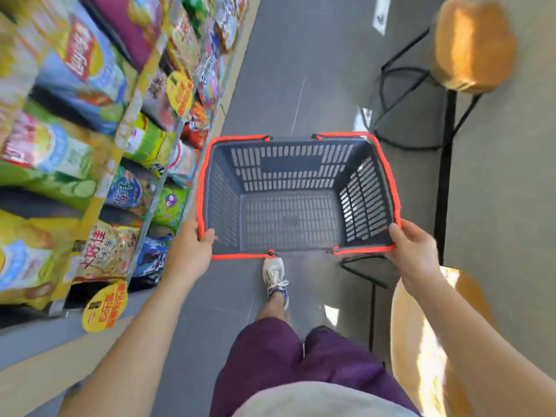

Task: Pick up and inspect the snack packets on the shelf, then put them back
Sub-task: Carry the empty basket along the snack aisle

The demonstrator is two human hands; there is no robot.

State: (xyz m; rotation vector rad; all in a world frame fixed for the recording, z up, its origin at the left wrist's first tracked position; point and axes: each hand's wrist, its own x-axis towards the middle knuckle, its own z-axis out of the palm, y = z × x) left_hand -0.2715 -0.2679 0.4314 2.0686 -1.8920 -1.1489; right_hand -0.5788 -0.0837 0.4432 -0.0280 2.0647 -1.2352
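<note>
A grey plastic basket [288, 168] with an orange rim is held out over the aisle, its slotted bottom showing bare from wall to wall. The left hand [195, 245] grips the near left corner, thumb hooked over the rim. The right hand [412, 251] grips the near right corner, thumb lying along the rim and fingers curled underneath.

The snack packets [81, 70] sit in rows on the shelf [155, 206] to the left, just beside the basket. Neither hand touches them, and their print is blurred. Two round yellow price tags [105, 305] hang from the shelf edges.

On the right stand two stools with black legs and wooden seats, one far [472, 43] and one near [418, 341], close under the right forearm. Below the basket are purple shorts [270, 356] and a white shoe [275, 275] on the grey floor [270, 70].
</note>
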